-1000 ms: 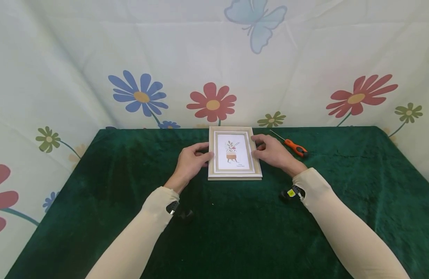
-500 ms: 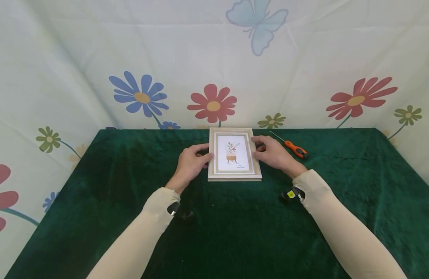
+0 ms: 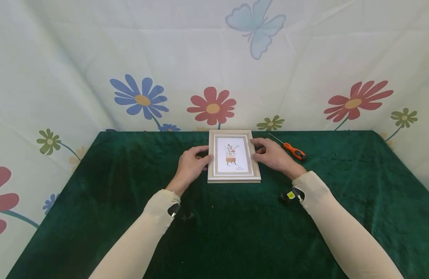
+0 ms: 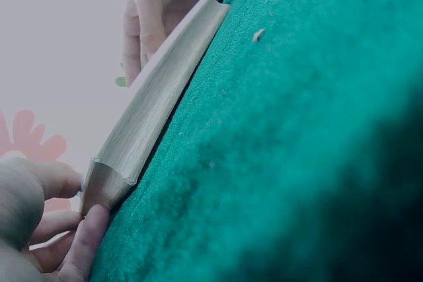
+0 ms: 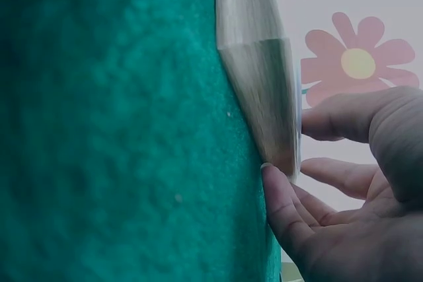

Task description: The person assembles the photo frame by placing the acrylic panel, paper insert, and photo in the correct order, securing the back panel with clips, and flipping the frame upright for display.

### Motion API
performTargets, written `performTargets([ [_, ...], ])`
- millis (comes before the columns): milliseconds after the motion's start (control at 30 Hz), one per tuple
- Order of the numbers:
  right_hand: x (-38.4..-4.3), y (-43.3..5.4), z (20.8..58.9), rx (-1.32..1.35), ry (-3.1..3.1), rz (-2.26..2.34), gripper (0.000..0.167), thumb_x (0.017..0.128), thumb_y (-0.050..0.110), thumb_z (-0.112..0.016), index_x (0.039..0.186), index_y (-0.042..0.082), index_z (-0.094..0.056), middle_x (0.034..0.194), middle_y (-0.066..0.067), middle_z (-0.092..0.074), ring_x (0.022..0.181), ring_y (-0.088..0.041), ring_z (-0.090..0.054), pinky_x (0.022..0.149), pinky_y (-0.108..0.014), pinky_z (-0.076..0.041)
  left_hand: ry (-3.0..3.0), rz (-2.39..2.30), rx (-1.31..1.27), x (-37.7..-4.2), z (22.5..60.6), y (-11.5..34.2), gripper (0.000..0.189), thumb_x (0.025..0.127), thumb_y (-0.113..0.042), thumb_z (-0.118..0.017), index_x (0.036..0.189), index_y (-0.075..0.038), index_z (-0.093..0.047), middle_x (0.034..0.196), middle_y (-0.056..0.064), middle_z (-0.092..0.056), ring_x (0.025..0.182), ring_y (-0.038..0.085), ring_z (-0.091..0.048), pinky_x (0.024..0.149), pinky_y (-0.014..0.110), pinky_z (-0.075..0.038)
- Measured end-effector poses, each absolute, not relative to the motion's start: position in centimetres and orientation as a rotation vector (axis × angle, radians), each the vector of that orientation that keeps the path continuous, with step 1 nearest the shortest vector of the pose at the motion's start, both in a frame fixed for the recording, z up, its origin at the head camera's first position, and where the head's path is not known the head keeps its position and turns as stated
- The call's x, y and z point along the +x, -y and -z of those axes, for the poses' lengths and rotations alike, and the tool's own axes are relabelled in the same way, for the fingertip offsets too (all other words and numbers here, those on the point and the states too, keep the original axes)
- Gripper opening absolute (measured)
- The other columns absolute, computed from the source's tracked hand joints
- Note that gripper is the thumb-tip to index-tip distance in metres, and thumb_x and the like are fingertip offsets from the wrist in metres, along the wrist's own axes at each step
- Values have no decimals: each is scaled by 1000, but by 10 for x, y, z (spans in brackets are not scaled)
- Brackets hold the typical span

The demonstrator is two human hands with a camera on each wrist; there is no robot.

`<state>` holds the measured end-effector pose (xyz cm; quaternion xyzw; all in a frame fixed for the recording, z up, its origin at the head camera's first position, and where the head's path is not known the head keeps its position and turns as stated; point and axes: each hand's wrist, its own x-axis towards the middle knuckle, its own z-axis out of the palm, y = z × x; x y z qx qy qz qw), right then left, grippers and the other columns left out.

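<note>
A cream picture frame with a potted-plant print lies face up at the far middle of the green cloth. My left hand holds its left edge, thumb on the front border and fingers against the side. On the opposite edge, my right hand grips in the same way. From the left wrist, the frame's pale wooden side shows close over the cloth, with left fingertips at its near corner. In the right wrist view, a right finger touches the lower edge of the frame's side. The underside is hidden.
An orange-handled screwdriver lies just right of my right hand, its shaft pointing toward the back edge. Behind the green cloth hangs a white backdrop printed with flowers and a butterfly.
The head view has tilted slightly, so everything sits a little lower. Both hands keep the same hold, and the picture frame stays in place between them.
</note>
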<state>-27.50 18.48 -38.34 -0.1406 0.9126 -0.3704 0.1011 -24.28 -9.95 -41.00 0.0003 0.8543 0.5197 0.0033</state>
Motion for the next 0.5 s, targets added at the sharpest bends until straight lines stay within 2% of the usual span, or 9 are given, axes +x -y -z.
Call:
performTargets([
  [133,-276,-185,385,-417,-2686,1104,62,102,14,-68,158,0,-45,151,-24,-52,124,-40,-58,104,-54,-52,-2683,-1630,-1,-245,411,99,47,102,-24,-74,147,-11,-64,124,12,-68,86,22,-74,85,37,-63],
  [333,-277,-186,387,-402,-2682,1110,62,102,15,-68,158,1,-46,151,-23,-51,125,-40,-58,104,-54,-52,-2678,-1608,11,-245,412,99,50,104,-26,-72,150,-11,-60,134,13,-64,92,23,-73,88,38,-62],
  [500,-276,-187,383,-389,-2752,1099,59,106,23,-65,157,2,-46,150,-24,-53,128,-41,-56,104,-57,-52,-2681,-1523,34,-244,405,101,56,105,-35,-67,155,-11,-54,146,12,-60,107,27,-71,94,42,-60],
])
